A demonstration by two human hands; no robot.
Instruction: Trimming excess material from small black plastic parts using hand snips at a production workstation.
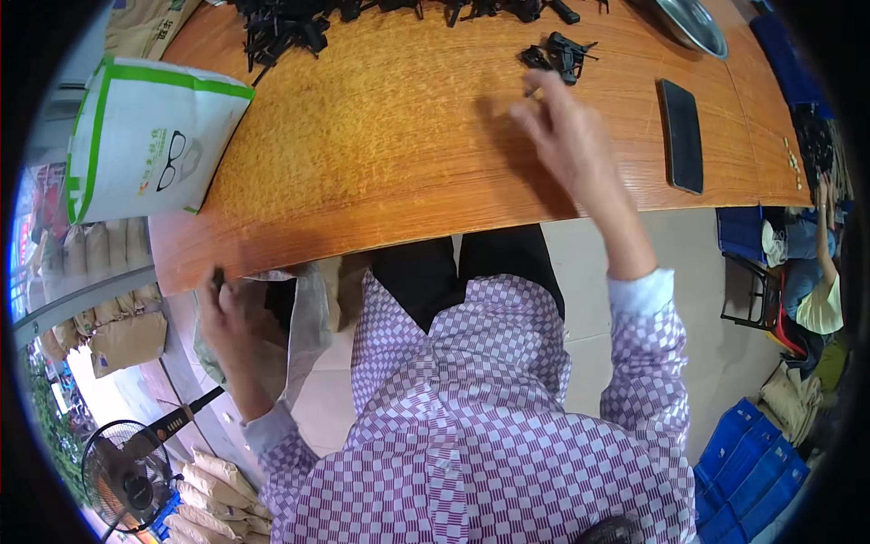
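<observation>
My left hand [225, 317] is at the table's front left edge, above an open pale plastic bag [311, 317]. Its fingers are closed on a small black part [217, 277], whose exact kind is too small to tell. Over the right half of the table, my right hand [571, 136] reaches forward with thumb and forefinger apart. A tiny dark spot shows between those fingertips, and I cannot make it out. Just beyond them lie a few small black plastic parts [564, 56]. A larger heap of similar black parts [290, 36] spreads along the far side.
A white bag with green edging [172, 136] stands at the table's left. On the right lie a black phone [681, 136] and a metal bowl [693, 25]. A fan [131, 476] stands at lower left, blue crates [752, 467] at lower right. Another person [820, 290] sits far right.
</observation>
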